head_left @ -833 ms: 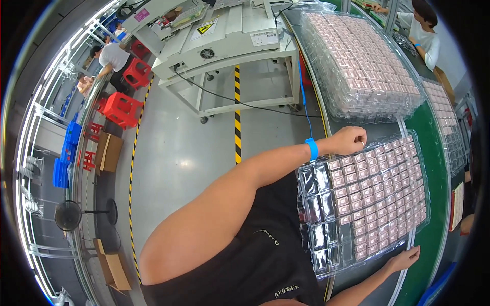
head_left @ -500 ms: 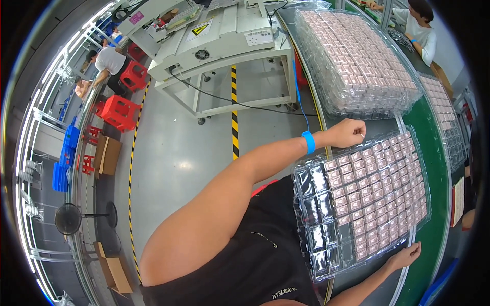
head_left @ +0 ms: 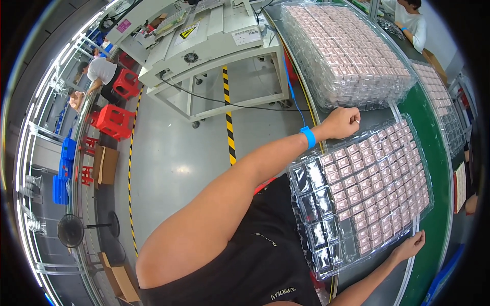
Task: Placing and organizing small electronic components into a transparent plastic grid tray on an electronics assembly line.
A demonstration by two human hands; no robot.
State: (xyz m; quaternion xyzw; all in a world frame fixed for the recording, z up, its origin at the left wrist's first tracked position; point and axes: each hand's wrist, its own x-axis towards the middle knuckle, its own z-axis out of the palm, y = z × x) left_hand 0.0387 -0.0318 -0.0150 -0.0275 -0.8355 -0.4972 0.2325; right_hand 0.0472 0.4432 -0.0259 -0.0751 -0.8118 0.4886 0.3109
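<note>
A clear plastic tray [head_left: 319,196] with many pockets lies at a slant before me, its near left end by my black clothing. Small pinkish square parts [head_left: 380,186] fill most of it, while the dark pockets at the near left end hold none. Beside the tray's far left edge is my left hand [head_left: 341,123], curled closed, with a small pale spot at the fingers. A blue wrist strap [head_left: 308,136] with a cord is on that wrist. My right hand [head_left: 410,246] is by the tray's near right corner, its fingers curled together. What either hand holds, if anything, is hidden.
A tall stack of filled clear trays [head_left: 352,56] stands beyond on the bench. Another tray [head_left: 436,97] lies across the green strip [head_left: 434,178]. A white machine [head_left: 209,48] stands on a wheeled frame. A co-worker [head_left: 411,23] sits far right; red stools [head_left: 115,122] are left.
The whole view has shifted slightly, with the background moving left and up. Both hands keep their curled shape and their places beside the tray.
</note>
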